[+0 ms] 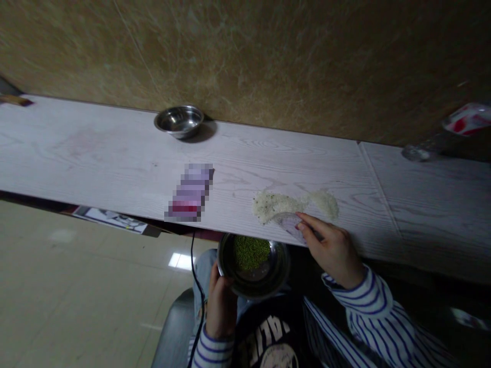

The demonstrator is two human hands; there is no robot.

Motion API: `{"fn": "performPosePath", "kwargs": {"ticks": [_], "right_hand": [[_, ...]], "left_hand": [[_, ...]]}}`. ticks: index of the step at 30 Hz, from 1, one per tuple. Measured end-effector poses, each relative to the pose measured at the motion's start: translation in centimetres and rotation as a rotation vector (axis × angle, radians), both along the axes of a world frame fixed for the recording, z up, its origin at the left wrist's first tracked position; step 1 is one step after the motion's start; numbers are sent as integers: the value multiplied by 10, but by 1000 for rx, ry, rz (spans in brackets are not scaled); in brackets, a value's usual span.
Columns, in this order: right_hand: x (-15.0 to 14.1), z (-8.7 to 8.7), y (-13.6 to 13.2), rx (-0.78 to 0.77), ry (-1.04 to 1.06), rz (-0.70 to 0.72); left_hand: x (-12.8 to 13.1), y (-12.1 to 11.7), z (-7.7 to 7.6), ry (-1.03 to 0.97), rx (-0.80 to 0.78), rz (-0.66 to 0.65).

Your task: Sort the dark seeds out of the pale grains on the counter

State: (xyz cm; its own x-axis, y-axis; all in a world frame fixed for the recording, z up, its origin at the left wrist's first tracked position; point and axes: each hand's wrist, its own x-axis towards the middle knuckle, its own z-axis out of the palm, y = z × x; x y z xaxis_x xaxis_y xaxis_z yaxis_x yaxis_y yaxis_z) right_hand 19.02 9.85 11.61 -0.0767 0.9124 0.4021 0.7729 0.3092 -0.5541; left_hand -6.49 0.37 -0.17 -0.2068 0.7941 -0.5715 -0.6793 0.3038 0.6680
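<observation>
My left hand (221, 301) grips the rim of a metal bowl (283, 276) just below the counter's front edge. Green beans (251, 251), which look like mung beans, lie at one side inside it. Between the thumb and fingers of my right hand (333, 245) is a thin, pale, see-through sheet (290, 223) with a curved edge. Its far edge touches or nearly touches a spread of white grains (274, 202) flecked with dark bits. To the right of that spread lies a smaller pile of white grains (325, 202).
A second metal bowl (179, 122) stands near the wall. Left of the grains lies a blurred-out purple rectangle (190, 193). A clear bottle with a red and white label (466, 120) lies at the far right. A black cable (194, 271) hangs down at the front edge.
</observation>
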Motion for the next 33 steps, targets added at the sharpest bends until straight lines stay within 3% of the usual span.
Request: {"fn": "performPosePath", "kwargs": {"ticks": [6, 16, 23, 33], "right_hand": [[12, 2, 16, -27, 31, -57], [32, 13, 18, -55, 20, -231], [29, 17, 15, -119, 34, -229], [16, 18, 9, -240, 120, -152]], "left_hand": [[6, 3, 5, 38, -31, 16], [13, 5, 5, 52, -44, 40], [12, 3, -1, 60, -3, 29], [16, 6, 6, 57, -14, 47]]}}
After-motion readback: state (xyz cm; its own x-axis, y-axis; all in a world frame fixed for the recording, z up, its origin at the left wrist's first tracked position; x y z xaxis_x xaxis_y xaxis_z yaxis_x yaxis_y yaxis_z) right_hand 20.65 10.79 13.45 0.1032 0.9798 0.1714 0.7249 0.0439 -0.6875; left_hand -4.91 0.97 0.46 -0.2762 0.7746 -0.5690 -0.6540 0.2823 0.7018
